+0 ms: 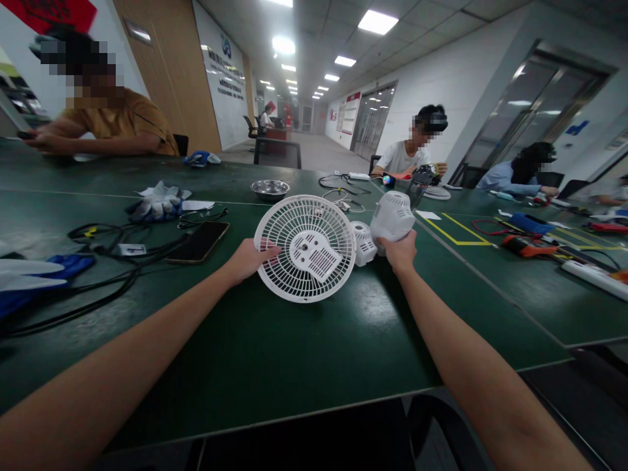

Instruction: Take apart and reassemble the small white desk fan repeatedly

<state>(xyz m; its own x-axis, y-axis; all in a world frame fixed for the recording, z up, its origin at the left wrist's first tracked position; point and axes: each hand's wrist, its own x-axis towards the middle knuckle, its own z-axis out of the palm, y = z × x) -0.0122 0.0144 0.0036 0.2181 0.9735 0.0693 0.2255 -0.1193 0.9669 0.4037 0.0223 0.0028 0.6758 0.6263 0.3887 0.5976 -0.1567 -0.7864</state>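
Fan grille [310, 252] in left hand [246, 260]

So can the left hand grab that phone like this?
Probably not yet: the left hand is holding the white fan grille, so it would likely have to let go first. After that, the black smartphone looks close enough, with its top uncovered.

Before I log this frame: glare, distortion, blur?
Head view: round ceiling light blooms hazily; head view: green table shows sheen below the white housing; head view: wide-angle stretch toward the edges; head view: white grille slats distinct, wall lettering soft.
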